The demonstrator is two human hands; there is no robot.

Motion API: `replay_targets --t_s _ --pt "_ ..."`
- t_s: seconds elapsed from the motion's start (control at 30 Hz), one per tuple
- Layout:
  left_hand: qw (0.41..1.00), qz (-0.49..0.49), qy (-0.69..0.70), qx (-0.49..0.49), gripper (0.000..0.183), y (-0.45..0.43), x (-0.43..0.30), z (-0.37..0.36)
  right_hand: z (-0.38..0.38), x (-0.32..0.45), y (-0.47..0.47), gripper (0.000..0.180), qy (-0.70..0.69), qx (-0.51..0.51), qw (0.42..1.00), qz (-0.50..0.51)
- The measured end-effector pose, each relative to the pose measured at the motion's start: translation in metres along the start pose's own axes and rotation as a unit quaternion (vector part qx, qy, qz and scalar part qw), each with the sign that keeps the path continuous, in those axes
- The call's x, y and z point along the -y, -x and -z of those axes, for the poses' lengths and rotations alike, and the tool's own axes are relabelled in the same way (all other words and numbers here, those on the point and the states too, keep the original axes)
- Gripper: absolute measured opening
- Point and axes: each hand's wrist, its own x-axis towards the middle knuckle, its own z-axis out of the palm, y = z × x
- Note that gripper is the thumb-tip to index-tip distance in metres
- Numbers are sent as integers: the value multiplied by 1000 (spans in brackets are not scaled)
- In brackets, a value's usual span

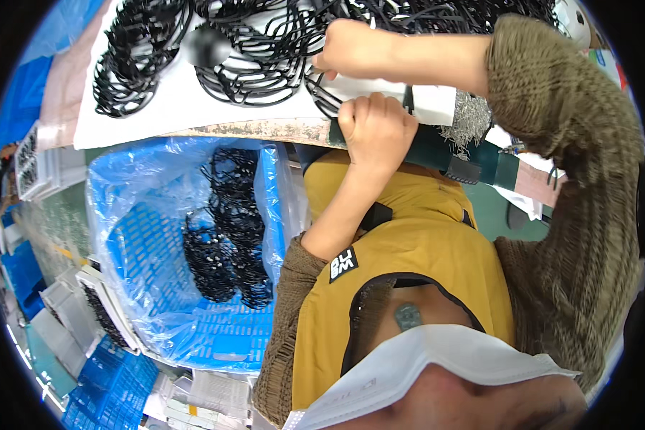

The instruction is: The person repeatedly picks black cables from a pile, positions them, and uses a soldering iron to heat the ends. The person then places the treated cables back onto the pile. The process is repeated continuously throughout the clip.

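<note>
My left hand (379, 126) is closed at the table's front edge, around black cord loops (325, 98) that run up and left from the fist. A dark strip (408, 99) shows beside its knuckles. Farther in, my right hand (349, 48) is bent over with its fingers curled at the upper end of those same loops; what lies inside its fingers is hidden. Left of both hands, bundles of black cord loops (247, 80) rest on a white sheet (172, 115). More black strands (435, 16) pile up behind the right forearm.
A heap of thin metal pins (467, 121) lies right of the hands, near a dark green mat (430, 156). Below the table stands a blue crate (156, 242) lined with clear plastic, holding black loop bundles (236, 226). Blue baskets (110, 384) stand at lower left.
</note>
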Motion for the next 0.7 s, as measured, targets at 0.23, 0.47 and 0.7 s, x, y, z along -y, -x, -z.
replay_targets --t_s 0.23,0.47,0.7 --pt "988 -19 -119 99 15 2 -12 -5 -63 -108 206 25 -334 -346 841 248" --pt "979 -184 -32 -83 16 6 -34 -4 -137 -373 378 28 -280 -716 577 -274" --pt "988 -148 -4 -41 15 28 -70 -23 -99 -573 426 29 120 -496 717 -474"
